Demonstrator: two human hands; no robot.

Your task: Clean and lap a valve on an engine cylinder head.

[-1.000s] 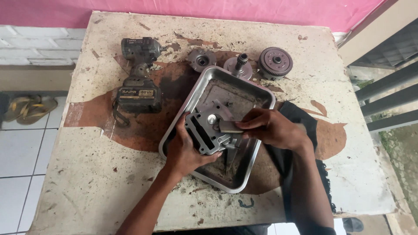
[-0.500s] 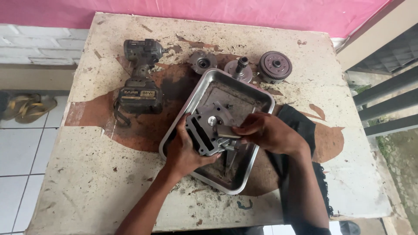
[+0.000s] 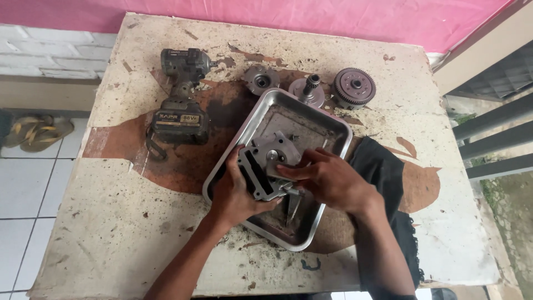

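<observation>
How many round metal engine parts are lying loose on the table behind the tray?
3, in a row behind the steel tray: a grey hub on the left, a shafted part in the middle, a toothed dark gear on the right.

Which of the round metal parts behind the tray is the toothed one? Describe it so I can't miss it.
Start at the steel tray on the worn table. Three round parts sit beyond its far edge. The toothed gear is the rightmost and darkest, with teeth round its rim.
</observation>
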